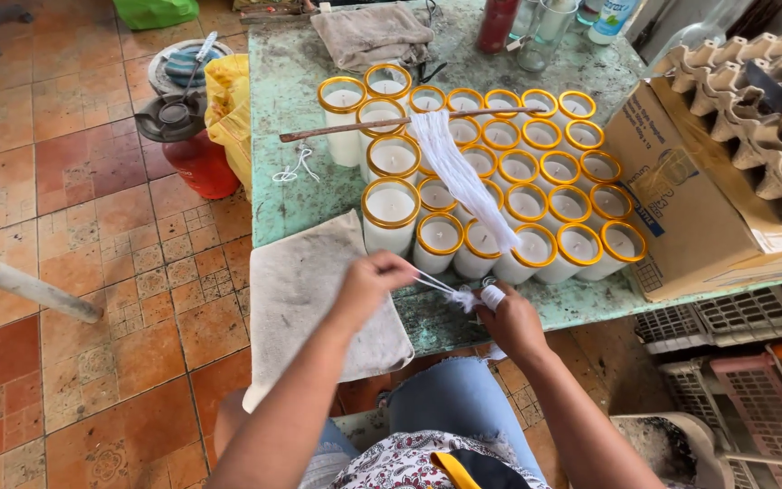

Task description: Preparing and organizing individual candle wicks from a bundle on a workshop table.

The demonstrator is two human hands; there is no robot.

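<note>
Hands meet at the near edge of the green table [300, 81]. The left hand [366, 282] is pinched shut on thin white wick strings [436, 287], wrist bent, forearm angling up from the lower left. The right hand [510, 323] is curled around a small white bundle [491, 296] of the same string — looks like loose ends, hard to tell. The strands are stretched taut between the two. Just beyond sit rows of gold-rimmed candle glasses [536, 172], with a long white wick bunch [459, 172] draped off a stick [337, 129] across them. A grey cloth [305, 290] lies at the near left corner.
</note>
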